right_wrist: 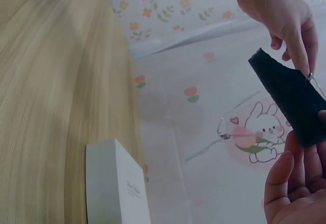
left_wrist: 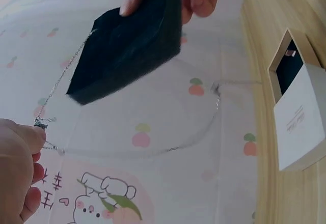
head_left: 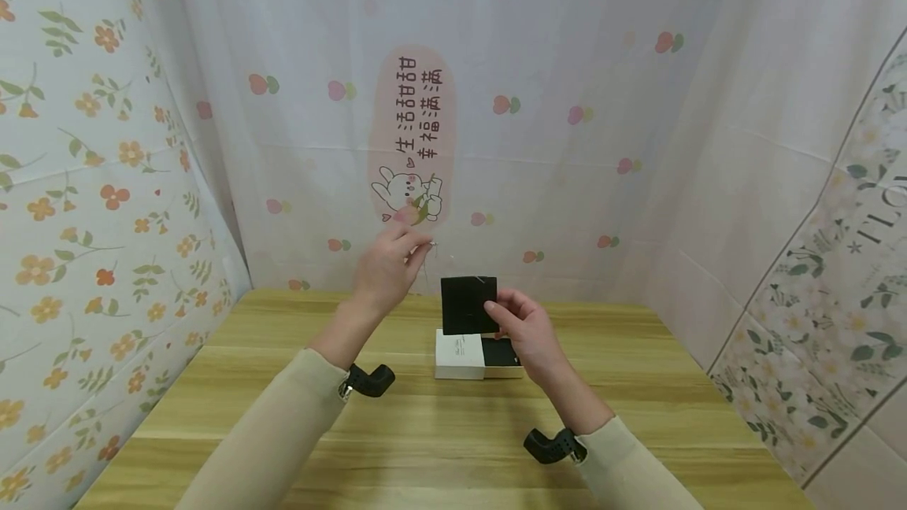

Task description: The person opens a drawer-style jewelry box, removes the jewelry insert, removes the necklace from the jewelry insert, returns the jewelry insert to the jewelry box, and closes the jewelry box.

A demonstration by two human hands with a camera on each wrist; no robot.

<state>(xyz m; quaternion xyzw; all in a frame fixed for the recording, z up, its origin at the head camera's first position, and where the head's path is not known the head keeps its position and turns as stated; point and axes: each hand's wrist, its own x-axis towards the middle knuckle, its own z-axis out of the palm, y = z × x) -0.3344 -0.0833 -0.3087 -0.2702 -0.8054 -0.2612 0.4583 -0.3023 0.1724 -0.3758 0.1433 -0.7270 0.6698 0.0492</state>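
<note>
My left hand point(head_left: 386, 270) pinches a thin silver necklace point(left_wrist: 65, 72) between thumb and fingertip, near a small metal piece. One stretch of chain runs from there to the edge of a square black box insert point(head_left: 462, 307). The rest swings loose in a wide blurred loop, as the left wrist view shows. My right hand point(head_left: 527, 329) grips the insert by its right side, thumb on the face toward me, and holds it tilted above a white jewelry box point(head_left: 459, 356). In the right wrist view the insert point(right_wrist: 288, 96) appears edge-on between both hands.
On the wooden table point(head_left: 418, 431) the box lies with its drawer point(head_left: 503, 352) pulled out to the right, dark inside. A printed curtain point(head_left: 553, 179) hangs behind the table, and floral cloths point(head_left: 106, 179) stand at both sides. Each wrist wears a black camera mount point(head_left: 372, 381).
</note>
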